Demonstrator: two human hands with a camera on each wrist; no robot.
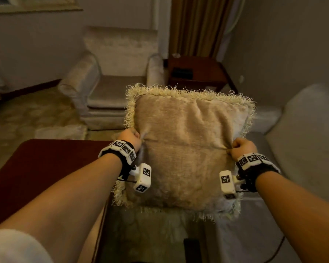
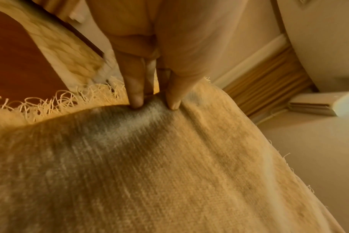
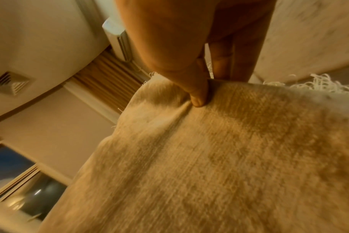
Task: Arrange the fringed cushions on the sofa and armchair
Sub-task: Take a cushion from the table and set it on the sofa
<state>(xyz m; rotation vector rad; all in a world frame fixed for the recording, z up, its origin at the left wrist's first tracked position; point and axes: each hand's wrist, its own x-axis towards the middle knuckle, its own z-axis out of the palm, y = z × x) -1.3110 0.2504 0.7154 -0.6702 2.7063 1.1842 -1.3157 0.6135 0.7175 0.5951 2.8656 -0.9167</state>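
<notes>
Both hands (image 1: 188, 147) grip cushion (image 1: 186, 149) | armchair (image 1: 110, 88) beyond | sofa (image 1: 292, 130) right

Dim, warm yellowish indoor light throughout; head view bends at its edges, wrist views soft with motion blur.

Dark wooden side table (image 1: 198, 73) — striped curtain (image 1: 199, 25) behind, dark red table (image 1: 36, 168) near.

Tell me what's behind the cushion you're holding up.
Past the cushion stand the armchair, its seat bare, and a dark wooden side table. To the right is the sofa. The cushion hides the floor and the sofa end directly behind it.
</notes>
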